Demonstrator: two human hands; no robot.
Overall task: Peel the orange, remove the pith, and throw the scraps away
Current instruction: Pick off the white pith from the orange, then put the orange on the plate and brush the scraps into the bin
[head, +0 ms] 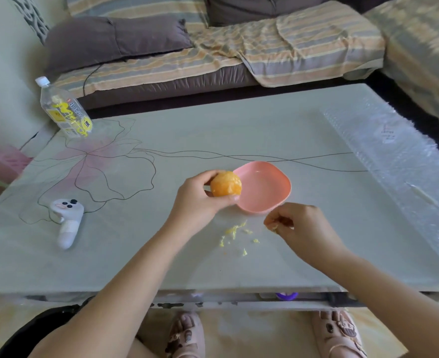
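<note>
My left hand (200, 200) grips a peeled orange (225, 183) above the table, just left of a pink bowl (277, 205). The bowl looks empty. My right hand (297, 223) hovers low over the table in front of the bowl, its fingers curled and pinching a small bit of pith (275, 228). Several pale yellow pith scraps (235, 232) lie scattered on the table between my two hands.
The low table (239, 130) has a flower pattern. A white controller (67, 223) lies at the left, a plastic bottle (63, 109) stands at the far left corner, and clear plastic wrap (399, 161) covers the right edge. A sofa with cushions sits behind.
</note>
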